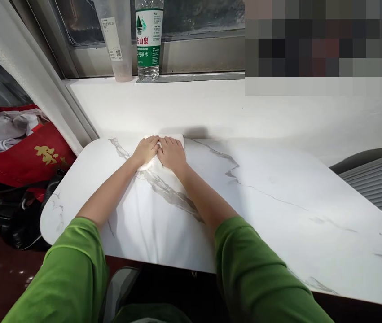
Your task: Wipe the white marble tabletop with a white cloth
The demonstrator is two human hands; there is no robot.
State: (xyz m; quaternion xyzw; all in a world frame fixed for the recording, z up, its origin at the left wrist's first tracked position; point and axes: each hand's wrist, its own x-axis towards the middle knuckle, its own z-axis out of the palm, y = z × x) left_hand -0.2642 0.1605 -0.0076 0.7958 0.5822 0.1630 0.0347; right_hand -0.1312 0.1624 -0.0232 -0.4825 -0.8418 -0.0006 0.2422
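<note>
A white cloth (150, 165) lies on the marble-patterned table (271, 224), close to the wall, mostly hidden under my hands. My left hand (147, 150) presses down on its left part, with the fingers close together and bent over it. Right beside it, my right hand (172, 152) bears on the cloth too, its fingers together and pointing at the wall. The two hands touch at the thumbs. A corner of the cloth shows just past my right fingertips.
On the window ledge stand a water bottle (149, 45) with a green label and a translucent plastic container (118, 49). A red bag (25, 152) with clothes sits left of the table. Beyond its right edge is a grey ribbed object (377, 181). The upper right corner is pixelated.
</note>
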